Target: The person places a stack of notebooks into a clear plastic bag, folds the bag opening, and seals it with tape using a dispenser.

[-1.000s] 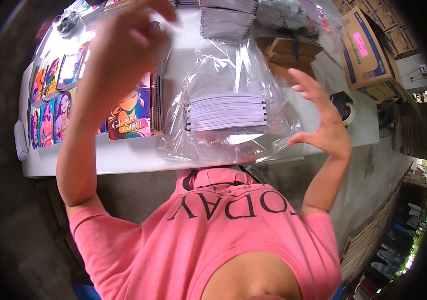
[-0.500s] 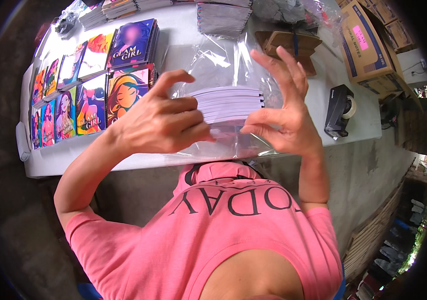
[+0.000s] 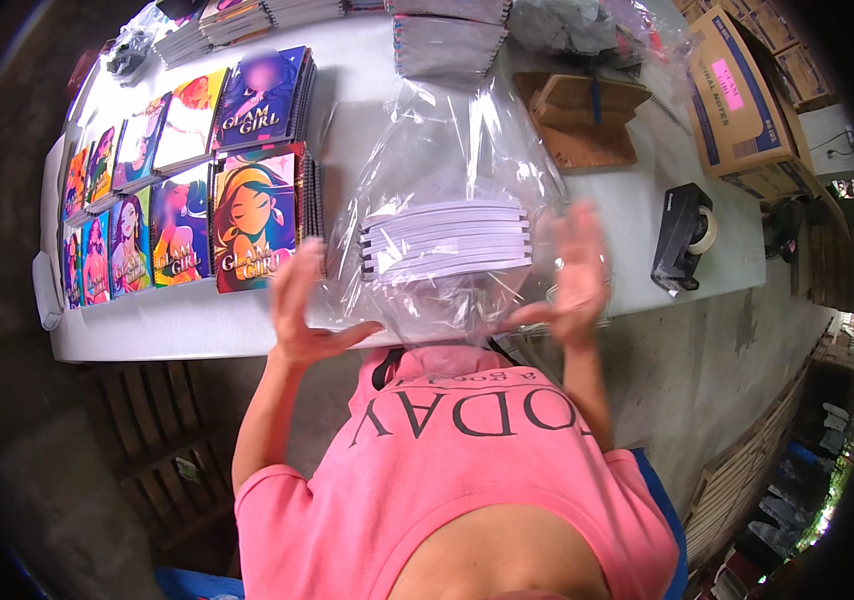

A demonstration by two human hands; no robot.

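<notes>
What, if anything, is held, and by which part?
Nothing visibly held: left hand and right hand are both open, at either side of the clear plastic bag around the notebook stack. Blur hides whether they touch the plastic.

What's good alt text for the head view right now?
A person's open left hand and open right hand, both blurred, flank a notebook stack in a clear plastic bag on a white table. Rows of colourful notebooks lie to the left; a black tape dispenser and a cardboard box are to the right.
</notes>
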